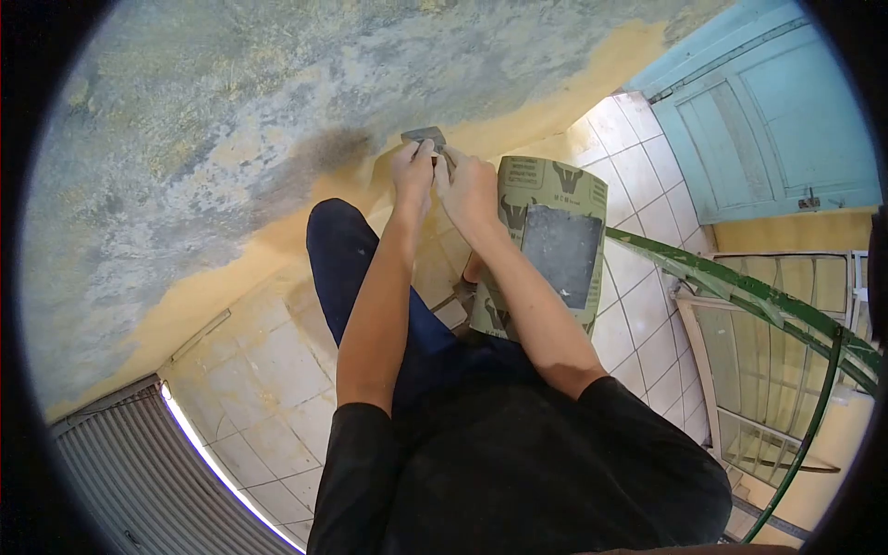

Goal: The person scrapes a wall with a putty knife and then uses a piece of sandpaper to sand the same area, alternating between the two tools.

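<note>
Both my hands meet close to the wall around a small putty knife with a flat grey blade. My left hand is closed, its thumb and fingers pinching the blade's lower edge. My right hand is closed on the narrow end, and its fingers hide most of the handle. Just right of my right forearm, a green-backed sheet of sandpaper with dark printing lies over my right leg. A dark grey, dusty rectangular piece rests on that sheet.
The patchy grey and yellow wall rises ahead, with a dark smudge near my hands. Dusty tiles cover the floor. A green railing curves along the right, near a light blue door. A ribbed shutter stands lower left.
</note>
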Tool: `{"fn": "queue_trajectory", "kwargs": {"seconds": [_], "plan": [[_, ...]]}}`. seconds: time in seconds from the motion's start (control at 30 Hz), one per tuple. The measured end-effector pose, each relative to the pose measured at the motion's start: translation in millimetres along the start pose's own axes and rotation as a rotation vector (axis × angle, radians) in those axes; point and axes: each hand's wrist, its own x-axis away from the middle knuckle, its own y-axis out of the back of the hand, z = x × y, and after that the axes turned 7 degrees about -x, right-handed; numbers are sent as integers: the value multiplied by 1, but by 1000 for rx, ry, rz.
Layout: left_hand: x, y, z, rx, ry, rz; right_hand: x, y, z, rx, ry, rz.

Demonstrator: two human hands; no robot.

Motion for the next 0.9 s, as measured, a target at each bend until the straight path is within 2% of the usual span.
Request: {"fn": "queue_trajectory", "kwargs": {"seconds": [0.13, 0.27, 0.33, 0.4, 0.67, 0.83, 0.9], "plan": [[-9, 6, 17, -48, 2, 57, -1, -6, -8, -25, -47, 17], [-16, 4, 20, -111, -69, 12, -3, 0, 0, -70, -32, 27], [-9, 4, 12, -142, -82, 14, 3, -3, 1, -87, 60, -105], [-6, 2, 16, -43, 6, 18, 7, -5, -6, -79, 14, -49], [-12, 4, 33, -212, -71, -56, 2, -4, -7, -33, 6, -15], [-18, 5, 10, -223, -114, -49, 5, 1, 7, -19, 12, -82], [-13, 7, 21, -96, -6, 12, 6, -7, -7, -8, -6, -13]]}}
